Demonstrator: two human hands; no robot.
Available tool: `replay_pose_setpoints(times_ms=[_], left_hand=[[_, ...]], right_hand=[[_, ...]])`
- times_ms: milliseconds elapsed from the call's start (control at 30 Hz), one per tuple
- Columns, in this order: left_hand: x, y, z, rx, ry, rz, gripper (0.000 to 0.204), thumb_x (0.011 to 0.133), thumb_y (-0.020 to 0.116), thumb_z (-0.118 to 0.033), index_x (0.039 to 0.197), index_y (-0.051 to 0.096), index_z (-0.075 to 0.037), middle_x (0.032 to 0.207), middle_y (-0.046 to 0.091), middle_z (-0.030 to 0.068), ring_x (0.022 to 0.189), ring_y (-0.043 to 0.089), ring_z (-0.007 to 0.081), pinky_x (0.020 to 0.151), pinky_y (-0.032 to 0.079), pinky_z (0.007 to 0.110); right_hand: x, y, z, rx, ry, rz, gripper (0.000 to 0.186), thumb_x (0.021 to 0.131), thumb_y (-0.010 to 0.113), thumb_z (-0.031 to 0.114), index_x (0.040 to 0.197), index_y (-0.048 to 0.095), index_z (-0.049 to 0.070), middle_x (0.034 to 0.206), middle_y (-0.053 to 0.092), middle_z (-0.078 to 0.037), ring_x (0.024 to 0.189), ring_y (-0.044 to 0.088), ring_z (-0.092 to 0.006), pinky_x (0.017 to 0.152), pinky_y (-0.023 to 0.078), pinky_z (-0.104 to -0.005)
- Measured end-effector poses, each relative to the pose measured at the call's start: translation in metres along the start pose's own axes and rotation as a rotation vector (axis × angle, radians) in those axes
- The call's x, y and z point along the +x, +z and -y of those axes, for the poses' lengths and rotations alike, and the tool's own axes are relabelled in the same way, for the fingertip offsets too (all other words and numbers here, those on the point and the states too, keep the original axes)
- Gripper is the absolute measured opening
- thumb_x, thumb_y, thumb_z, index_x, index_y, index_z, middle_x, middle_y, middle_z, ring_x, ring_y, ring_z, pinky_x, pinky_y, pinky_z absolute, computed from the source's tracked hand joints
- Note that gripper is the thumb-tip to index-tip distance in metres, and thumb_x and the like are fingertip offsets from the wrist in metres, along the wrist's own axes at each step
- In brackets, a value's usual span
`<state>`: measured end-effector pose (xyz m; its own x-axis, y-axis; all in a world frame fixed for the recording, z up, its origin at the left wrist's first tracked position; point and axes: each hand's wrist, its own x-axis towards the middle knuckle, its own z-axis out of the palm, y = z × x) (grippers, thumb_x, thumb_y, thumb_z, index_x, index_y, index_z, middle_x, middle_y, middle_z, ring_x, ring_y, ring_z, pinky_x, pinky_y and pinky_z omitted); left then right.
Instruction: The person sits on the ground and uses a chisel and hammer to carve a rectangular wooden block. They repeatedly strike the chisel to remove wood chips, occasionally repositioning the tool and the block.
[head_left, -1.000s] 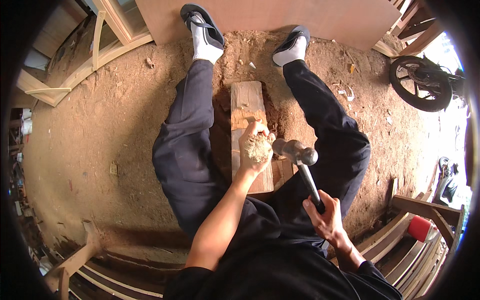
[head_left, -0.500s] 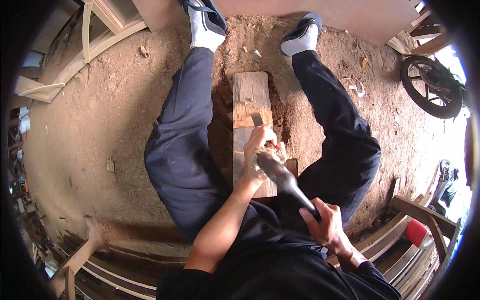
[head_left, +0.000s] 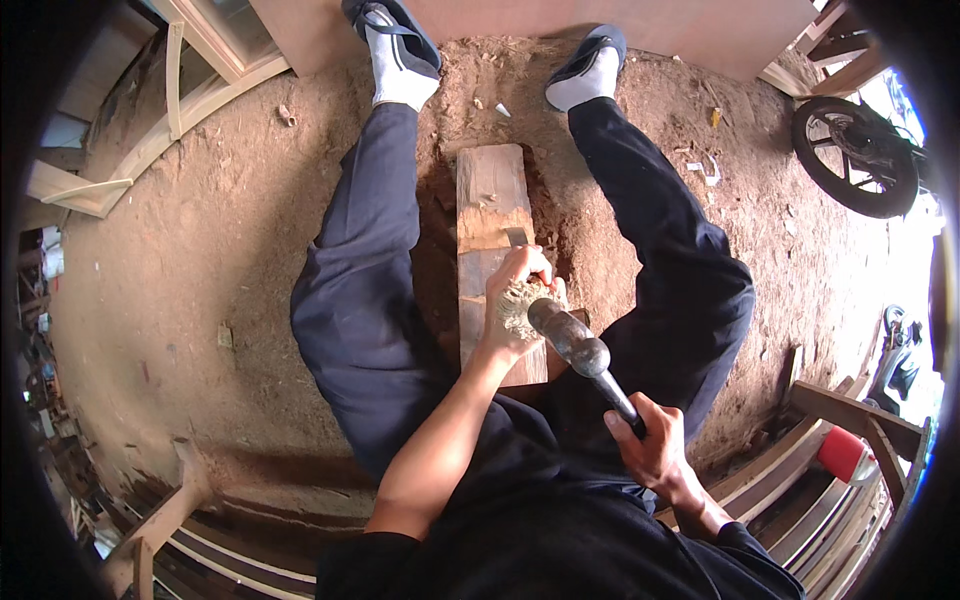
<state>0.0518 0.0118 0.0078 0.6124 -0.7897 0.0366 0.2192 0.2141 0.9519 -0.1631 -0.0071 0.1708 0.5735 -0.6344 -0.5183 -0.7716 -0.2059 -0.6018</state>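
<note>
Between my legs lies a thick wooden block (head_left: 487, 190), with a paler cut stretch across its middle. My left hand (head_left: 512, 300) is wrapped round a chisel, whose flat metal blade (head_left: 516, 237) meets the wood at that cut. The frayed, mushroomed top of the chisel's handle (head_left: 518, 306) shows above my fist. My right hand (head_left: 652, 440) grips the dark handle of a ball-peen hammer (head_left: 570, 338). The hammer's head hangs just over the right side of the frayed handle end; whether they touch I cannot tell.
Loose wood chips (head_left: 487, 200) lie on the block. Sandy ground (head_left: 220, 250) surrounds me. A pale wooden frame (head_left: 150, 150) stands far left, and a board (head_left: 560, 20) lies beyond my feet. At right are a motorcycle wheel (head_left: 855, 160), stacked planks (head_left: 780, 500) and a red container (head_left: 842, 455).
The hammer head has shifted a little right and looks sharper, so more of the frayed chisel handle shows. My left hand keeps its hold. The whole view has shifted slightly.
</note>
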Motion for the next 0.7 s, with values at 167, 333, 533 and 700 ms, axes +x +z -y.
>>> replay_pose_setpoints(times_ms=[167,333,533,700], left_hand=[[-0.004,-0.003,0.004,-0.143,-0.172,0.025,0.028,0.075,0.071,0.01,0.087,0.049,-0.003,0.086,0.049,0.0049,0.08,0.052,0.0147,0.074,0.051,0.03],[-0.005,0.0,-0.004,-0.266,-0.176,0.084,0.02,0.086,0.068,0.007,0.089,0.05,-0.002,0.089,0.047,0.0036,0.081,0.051,0.0132,0.073,0.051,0.03],[-0.003,-0.002,0.01,-0.598,-0.213,0.082,0.021,0.105,0.058,-0.016,0.089,0.051,-0.005,0.09,0.046,0.0025,0.077,0.05,0.0118,0.075,0.052,0.031],[-0.003,-0.005,0.004,-0.762,-0.377,0.008,0.022,0.102,0.064,-0.018,0.088,0.052,-0.006,0.091,0.048,0.0029,0.078,0.051,0.0125,0.076,0.053,0.033]], right_hand=[[-0.006,0.001,0.002,0.036,0.032,-0.018,0.022,0.093,0.074,0.019,0.092,0.067,-0.001,0.069,0.067,-0.02,0.058,0.068,-0.0291,0.057,0.053,-0.0392],[-0.016,-0.001,-0.002,0.043,0.048,0.005,0.025,0.095,0.072,0.023,0.094,0.067,-0.001,0.069,0.066,-0.019,0.059,0.068,-0.0285,0.059,0.053,-0.0388],[-0.016,-0.006,-0.025,0.16,-0.421,-0.077,0.026,0.099,0.065,0.023,0.093,0.063,-0.002,0.071,0.063,-0.018,0.063,0.067,-0.0346,0.059,0.051,-0.0416],[0.001,-0.007,0.002,-0.051,-0.105,-0.042,0.023,0.098,0.066,0.021,0.091,0.06,0.0,0.062,0.06,-0.02,0.057,0.065,-0.0403,0.053,0.049,-0.0453]])
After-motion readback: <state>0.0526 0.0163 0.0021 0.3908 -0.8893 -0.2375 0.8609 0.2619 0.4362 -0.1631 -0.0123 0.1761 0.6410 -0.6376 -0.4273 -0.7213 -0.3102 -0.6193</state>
